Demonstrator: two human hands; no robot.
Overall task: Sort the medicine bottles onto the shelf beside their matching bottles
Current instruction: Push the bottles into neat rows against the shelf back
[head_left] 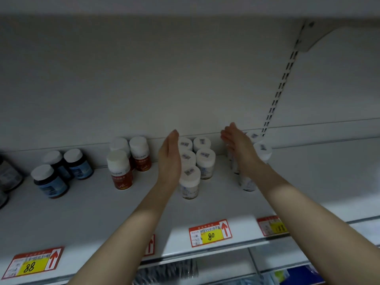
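Observation:
Several clear bottles with white caps (202, 159) stand in two rows on the white shelf (205, 210). My left hand (169, 159) is flat with straight fingers along the left side of this group. My right hand (239, 149) is also flat, out to the right of the group with a gap between, and it lies against more white-capped clear bottles (261, 150) that it partly hides. Neither hand holds anything. Three red-labelled bottles (121, 169) stand left of my left hand. Three dark bottles with blue labels (51, 179) stand further left.
Price tags reading 88 (30, 264) and 80 (209, 233) hang on the shelf's front edge, with a third tag (271, 226) to the right. A slotted upright (281, 85) and bracket hold an upper shelf overhead. Dark containers (8, 175) sit at the far left.

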